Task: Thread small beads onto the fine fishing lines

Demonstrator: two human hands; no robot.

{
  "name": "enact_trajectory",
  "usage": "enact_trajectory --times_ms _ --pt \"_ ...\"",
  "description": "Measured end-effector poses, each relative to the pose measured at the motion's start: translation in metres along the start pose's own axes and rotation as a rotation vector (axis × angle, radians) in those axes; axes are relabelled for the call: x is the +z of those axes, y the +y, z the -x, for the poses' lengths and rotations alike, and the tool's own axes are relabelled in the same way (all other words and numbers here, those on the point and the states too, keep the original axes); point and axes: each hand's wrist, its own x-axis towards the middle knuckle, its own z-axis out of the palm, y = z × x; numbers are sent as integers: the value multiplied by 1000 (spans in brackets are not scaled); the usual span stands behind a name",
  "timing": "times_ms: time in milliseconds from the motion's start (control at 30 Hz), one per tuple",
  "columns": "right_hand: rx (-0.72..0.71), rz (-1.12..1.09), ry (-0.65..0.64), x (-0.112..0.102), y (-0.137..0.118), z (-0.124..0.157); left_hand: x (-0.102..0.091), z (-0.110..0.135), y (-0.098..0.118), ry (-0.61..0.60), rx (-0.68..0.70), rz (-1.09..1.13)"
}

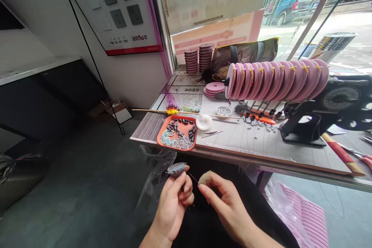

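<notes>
My left hand [174,197] is closed, thumb and fingers pinching a grey, bristly bundle [176,169] whose exact kind I cannot make out. To its right, my right hand [222,195] is also closed, with thumb and index fingertip pressed together. A thin line [193,178] runs from beside the bundle to that pinch. The right index finger wears a beige finger cover [205,178]. Both hands are above my dark-clothed lap, in front of the table edge. Closest on the table is an orange tray [159,138] holding black pieces, pale blue tubes and small silvery beads.
On the table [244,139] are a white round lid [204,122], a bowl of beads [223,111], tweezers [211,134] and a long thin stick [148,111]. Pink spools [276,79] line a rod beside a black machine [334,100]. Clear plastic [157,170] hangs below the table edge.
</notes>
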Motion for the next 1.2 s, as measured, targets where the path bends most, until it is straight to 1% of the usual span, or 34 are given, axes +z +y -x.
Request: enact_trajectory --times_ms 67,200,300,400,600,833,933,1067,1133,1200 --pt "-27 82 8 1 0 1 -1 1 -3 -7 -20 -3" --pt "-54 177 6 2 2 2 1 2 -7 47 -13 -46" --pt "-38 197 35 2 4 2 2 1 -8 63 24 -63" --pt "-21 198 60 2 4 2 1 1 -9 53 58 -73" --pt "17 191 53 4 2 0 2 1 -12 58 137 -150" --pt "76 147 67 5 4 -1 1 2 -16 86 171 -174" --pt "90 108 72 5 2 -2 -2 1 -19 122 204 -234" --pt "81 -34 95 7 -2 -6 -11 -1 -25 237 312 -396" --pt "75 -121 107 8 -4 -9 -16 -2 -28 247 364 -468" --pt "77 -189 106 9 -4 -11 -20 -3 -30 219 398 -516"
